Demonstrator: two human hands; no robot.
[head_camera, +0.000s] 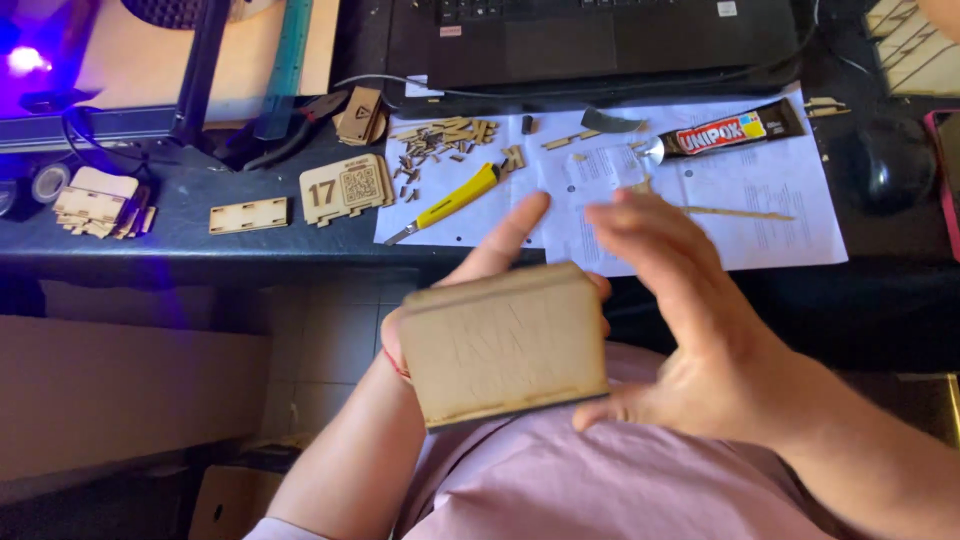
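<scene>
A dark desk (200, 240) strewn with wooden cut-outs (440, 140), a glue tube (735, 128) and a yellow knife (450, 203) is lying beyond the fingers. A small wooden box (503, 343) is being held over the lap, the left hand (480, 275) clamped behind it, the right hand (690, 310) seemingly pressing its side with blurred, spread fingers. The joints are probably being pressed together; steady, even pressure would be called for next.

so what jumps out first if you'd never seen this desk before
The pale wooden box held low at centre, left hand behind it and right hand at its right edge. Beyond it on the dark desk, a yellow utility knife and a black glue tube lie on white paper, small wooden cut-outs scattered behind the knife.
</scene>
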